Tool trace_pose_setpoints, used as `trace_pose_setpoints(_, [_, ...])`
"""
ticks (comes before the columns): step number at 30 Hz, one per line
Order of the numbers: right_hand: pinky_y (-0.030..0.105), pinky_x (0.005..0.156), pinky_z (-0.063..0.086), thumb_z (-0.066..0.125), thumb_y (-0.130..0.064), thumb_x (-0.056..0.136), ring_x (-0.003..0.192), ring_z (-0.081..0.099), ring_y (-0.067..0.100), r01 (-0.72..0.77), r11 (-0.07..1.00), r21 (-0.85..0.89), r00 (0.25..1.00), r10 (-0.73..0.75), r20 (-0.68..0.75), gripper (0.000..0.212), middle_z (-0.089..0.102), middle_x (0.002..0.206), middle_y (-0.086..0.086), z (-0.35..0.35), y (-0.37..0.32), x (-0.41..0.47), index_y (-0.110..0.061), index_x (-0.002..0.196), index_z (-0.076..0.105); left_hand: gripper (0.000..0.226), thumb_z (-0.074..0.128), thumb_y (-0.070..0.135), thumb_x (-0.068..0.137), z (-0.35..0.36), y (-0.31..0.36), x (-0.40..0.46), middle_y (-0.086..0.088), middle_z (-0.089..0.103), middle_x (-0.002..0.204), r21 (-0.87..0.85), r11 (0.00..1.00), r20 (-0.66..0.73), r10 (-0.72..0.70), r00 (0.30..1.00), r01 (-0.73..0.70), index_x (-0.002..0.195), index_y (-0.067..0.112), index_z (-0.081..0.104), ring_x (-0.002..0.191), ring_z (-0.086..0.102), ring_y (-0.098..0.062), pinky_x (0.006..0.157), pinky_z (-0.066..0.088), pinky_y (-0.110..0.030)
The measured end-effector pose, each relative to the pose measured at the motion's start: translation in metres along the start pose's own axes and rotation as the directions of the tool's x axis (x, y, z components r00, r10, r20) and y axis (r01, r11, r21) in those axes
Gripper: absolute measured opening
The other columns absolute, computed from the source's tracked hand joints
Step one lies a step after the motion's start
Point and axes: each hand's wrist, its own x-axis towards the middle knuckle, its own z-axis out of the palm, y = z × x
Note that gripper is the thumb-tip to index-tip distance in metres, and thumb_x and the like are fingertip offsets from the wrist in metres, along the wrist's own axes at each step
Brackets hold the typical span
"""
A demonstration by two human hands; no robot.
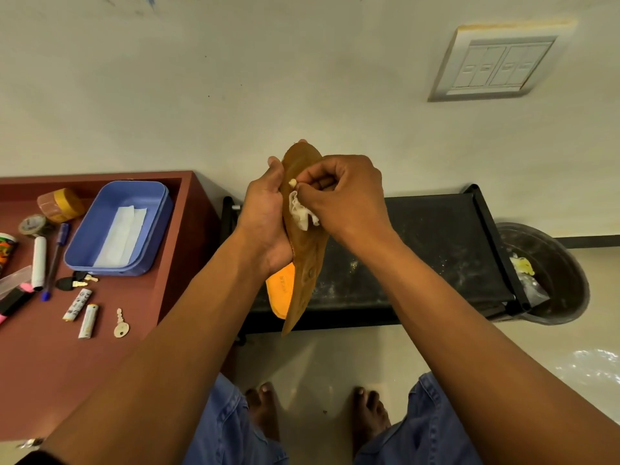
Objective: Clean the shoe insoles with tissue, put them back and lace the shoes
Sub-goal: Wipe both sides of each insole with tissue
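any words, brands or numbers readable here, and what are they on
Nothing reads cleanly.
orange insole: embossed letters near the heel, too faint to read.
patterned lighter: black marks, too small to read.
colourful cup at the left edge: print, blurred.
tape roll: marks, blurred.
switch panel on the wall: only small blurred marks.
brown insole, held by the left hand: no text visible.

A home room, wall switch panel (496, 63), desk (100, 330) strewn with keys (121, 325) and pens (53, 261); tiled floor (318, 364)
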Motion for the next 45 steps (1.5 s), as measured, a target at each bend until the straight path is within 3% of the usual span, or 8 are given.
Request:
trace_pose_setpoints(3, [0.02,0.07,0.06,0.078,-0.016,0.083,0.072,0.069,0.0,-0.031,0.999,-0.015,0.986,0.028,-0.162,0.006,0.073,0.078,-0.012,-0.005,0.005,0.011,-0.021,0.084,0.078,0.071,0.022,0.058,0.107,0.008,-0.011,-0.002,-0.012,0.074,0.121,0.049,0.999,0.036,0.003,0.999,-0.005,0.107,0.02,0.082,0.114,0.069,-0.029,0.107,0.047,-0.046])
trace_pose_setpoints(6, [0.022,0.073,0.061,0.077,-0.019,0.086,0.074,0.07,0.002,-0.077,0.997,-0.006,0.969,0.073,-0.235,0.004,0.074,0.081,-0.011,-0.013,0.011,0.02,-0.023,0.086,0.078,0.065,0.022,0.062,0.106,0.009,-0.018,0.001,-0.013,0.066,0.136,0.084,0.996,0.066,-0.036,0.997,0.03,0.137,0.023,0.064,0.134,0.057,-0.034,0.115,0.035,-0.056])
trace_pose_setpoints(13, [0.035,0.055,0.062,0.08,-0.017,0.084,0.069,0.073,0.008,-0.114,0.992,0.061,0.992,0.11,0.055,0.005,0.075,0.076,-0.006,-0.014,0.006,0.017,-0.021,0.088,0.08,0.067,0.023,0.057,0.108,0.006,-0.011,-0.001,-0.007,0.075,0.121,0.057,0.998,0.022,0.012,1.0,-0.013,0.091,0.033,0.084,0.123,0.065,-0.03,0.105,0.046,-0.05])
trace_pose_setpoints(19, [0.017,0.066,0.057,0.082,-0.009,0.079,0.065,0.067,-0.003,0.068,0.997,-0.027,0.963,-0.058,0.263,0.011,0.074,0.077,-0.01,-0.002,-0.001,0.005,-0.017,0.086,0.08,0.052,0.021,0.051,0.11,-0.003,0.013,0.001,-0.014,0.066,0.136,-0.087,0.988,-0.062,0.124,0.99,-0.13,0.146,0.033,0.054,0.122,0.066,-0.032,0.095,0.058,-0.045])
trace_pose_setpoints(25, [0.022,0.077,0.06,0.079,-0.02,0.083,0.074,0.069,0.004,0.141,0.973,-0.185,0.989,-0.131,0.065,0.003,0.074,0.083,-0.009,0.011,0.002,0.002,-0.021,0.086,0.079,0.085,0.017,0.061,0.106,-0.002,0.014,-0.005,-0.013,0.077,0.105,0.003,0.996,-0.03,0.09,0.995,-0.09,0.082,0.018,0.085,0.1,0.074,-0.026,0.101,0.053,-0.043])
trace_pose_setpoints(32, [0.027,0.074,0.061,0.076,-0.016,0.085,0.074,0.068,0.007,0.016,0.977,-0.214,0.989,-0.047,-0.139,0.004,0.074,0.082,-0.006,-0.001,0.015,0.016,-0.019,0.086,0.079,0.077,0.02,0.066,0.104,0.003,0.004,-0.005,-0.017,0.073,0.121,0.07,0.996,-0.008,0.047,0.999,-0.046,0.136,0.008,0.059,0.114,0.071,-0.03,0.094,0.058,-0.042])
trace_pose_setpoints(39, [0.022,0.075,0.061,0.081,-0.014,0.082,0.075,0.07,0.003,-0.007,0.998,-0.057,0.986,0.016,0.164,0.009,0.075,0.084,-0.01,-0.001,0.004,0.009,-0.017,0.09,0.081,0.055,0.017,0.056,0.108,-0.004,0.01,-0.001,-0.022,0.067,0.131,-0.066,0.98,-0.027,0.188,0.982,-0.189,0.148,0.037,0.049,0.116,0.069,-0.036,0.094,0.058,-0.051])
trace_pose_setpoints(45, [0.024,0.077,0.061,0.082,-0.014,0.082,0.075,0.07,0.002,-0.002,1.0,0.014,0.953,-0.002,0.303,0.009,0.075,0.083,-0.009,0.0,-0.002,0.0,-0.018,0.09,0.08,0.056,0.014,0.056,0.108,-0.013,0.015,0.006,-0.021,0.064,0.136,-0.149,0.954,-0.017,0.259,0.966,-0.259,0.15,0.036,0.046,0.122,0.064,-0.041,0.097,0.055,-0.056])
